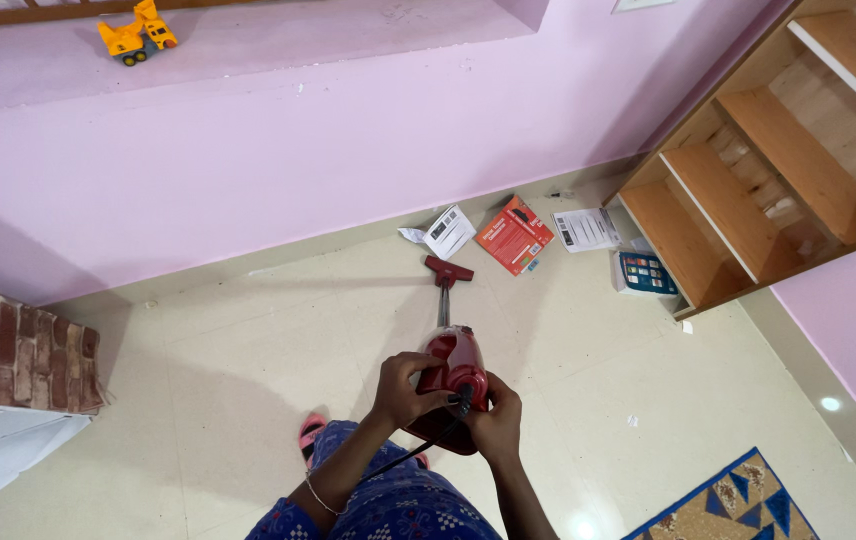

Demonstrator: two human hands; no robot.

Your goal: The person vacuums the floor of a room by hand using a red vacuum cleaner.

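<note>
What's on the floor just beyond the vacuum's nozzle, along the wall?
Beyond the red nozzle lie a white leaflet, a red booklet and a white sheet. Whatever lies under them is covered. Both hands, left and right, grip the vacuum body.

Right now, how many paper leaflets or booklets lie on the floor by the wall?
3: a white leaflet, a red booklet beside it, and a white sheet nearest the wooden shelf. More may be hidden.

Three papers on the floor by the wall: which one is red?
The middle one, the red booklet, between the folded white leaflet on its left and the flat white sheet toward the wooden shelves.
</note>
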